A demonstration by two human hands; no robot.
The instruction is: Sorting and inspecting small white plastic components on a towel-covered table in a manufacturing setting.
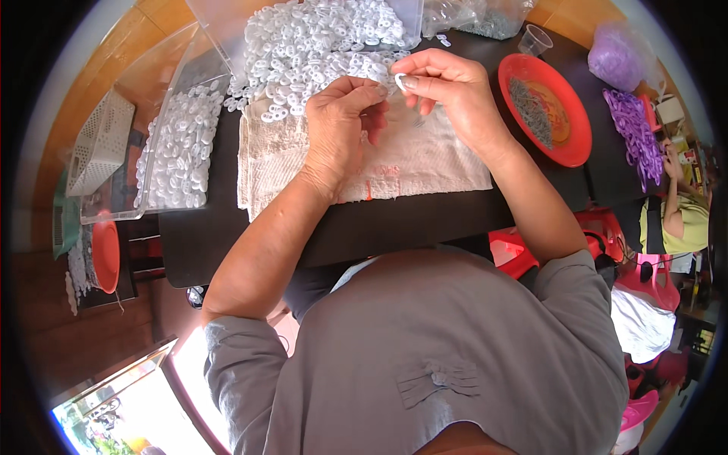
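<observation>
Between the thumb and forefinger of my right hand (453, 87) is a small white oval plastic piece (400, 83), held above a folded beige towel (277, 163). Close to its left, my left hand (345, 114) is closed in a pinch; whatever its fingertips hold is hidden or too small to name. Just beyond both hands lies a large heap of similar white oval pieces (303, 64), spilling from a clear plastic bin onto the towel's far edge. To the right, a red plate (574, 144) holds many thin grey metal pins (531, 114).
Left of the towel, a clear bin (114, 215) holds more white pieces (180, 152), beside a white basket (100, 144). A clear cup (535, 40), purple bag (618, 57) and purple linked pieces (635, 136) lie right. Another person (682, 220) sits at far right.
</observation>
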